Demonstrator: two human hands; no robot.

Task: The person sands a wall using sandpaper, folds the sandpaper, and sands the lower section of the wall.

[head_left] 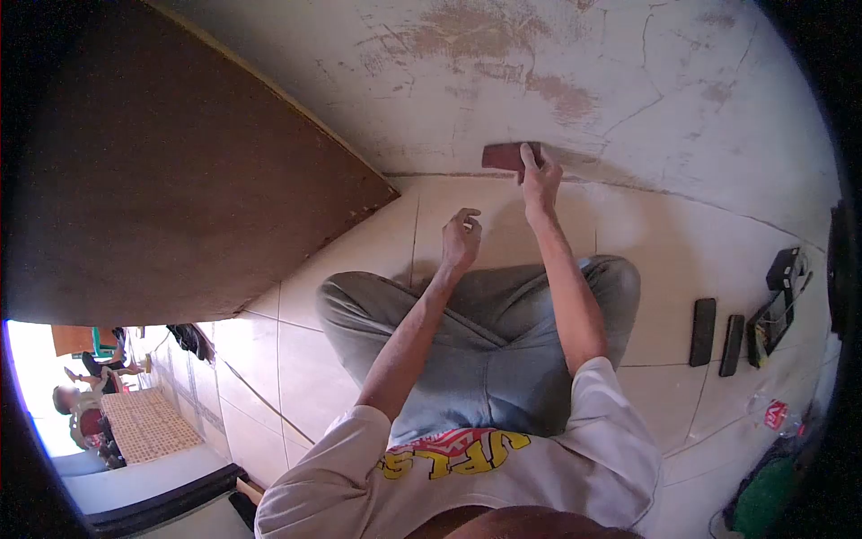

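Observation:
My right hand (pixel 541 182) grips a dark red, flat block (pixel 503 156) and holds it against the foot of the scuffed white wall (pixel 539 54), just above the floor line. The wall's paint is worn to brownish patches, with thin cracks on the right. My left hand (pixel 462 235) is raised over the tiled floor, left of my right hand, with its fingers curled loosely and nothing visible in them. Both forearms reach forward over my crossed legs in grey trousers (pixel 485 359).
A large brown panel (pixel 180 171) fills the upper left. On the floor at right lie two dark oblong items (pixel 703 332), a black device (pixel 770 328), a plastic bottle (pixel 778 415) and a green item (pixel 765 499). Another person (pixel 85 409) sits far left near a woven mat (pixel 151 425).

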